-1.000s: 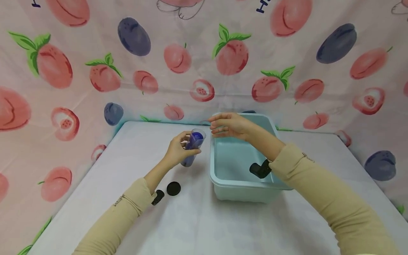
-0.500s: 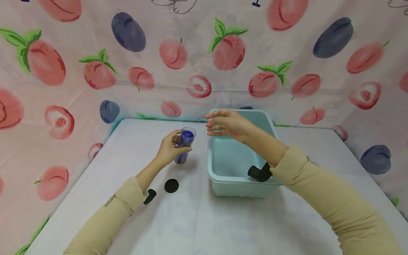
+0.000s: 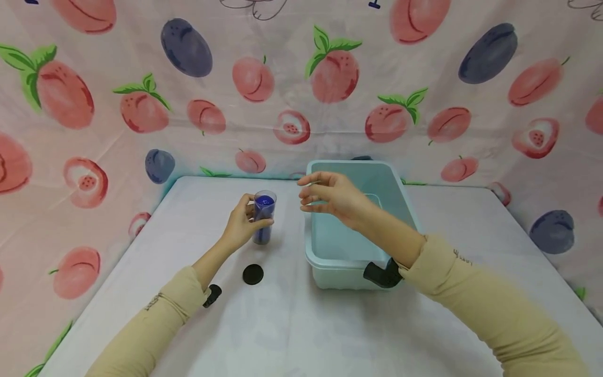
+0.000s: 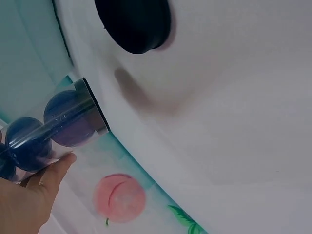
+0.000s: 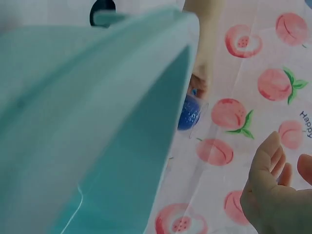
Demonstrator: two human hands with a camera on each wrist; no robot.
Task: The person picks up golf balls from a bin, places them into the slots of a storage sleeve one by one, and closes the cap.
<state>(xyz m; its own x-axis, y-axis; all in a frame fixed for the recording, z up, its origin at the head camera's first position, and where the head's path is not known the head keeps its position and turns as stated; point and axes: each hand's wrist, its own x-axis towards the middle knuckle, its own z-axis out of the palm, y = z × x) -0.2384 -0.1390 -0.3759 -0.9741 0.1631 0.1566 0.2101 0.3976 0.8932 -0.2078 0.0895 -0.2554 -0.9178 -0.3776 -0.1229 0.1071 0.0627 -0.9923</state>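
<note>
My left hand (image 3: 240,225) grips a clear cylindrical tube (image 3: 264,220) at the left of the bin, fingers and thumb curled round its side. The tube stands nearly upright, and its open top faces up. Several dark blue balls (image 4: 69,118) are stacked inside it, as the left wrist view shows. A round black lid (image 3: 253,274) lies on the table in front of the tube. My right hand (image 3: 336,196) hovers over the left side of the light blue bin (image 3: 313,262), its fingers loosely extended and holding nothing.
The bin is deep, with a raised rim, and stands right of the middle of the white-covered table (image 3: 292,335). A fruit-print cloth (image 3: 292,78) hangs behind the table. Black devices are strapped to both wrists.
My left hand has moved left with the tube, away from the bin, and the tube has turned more upright. My right hand stays over the bin, slightly further left.
</note>
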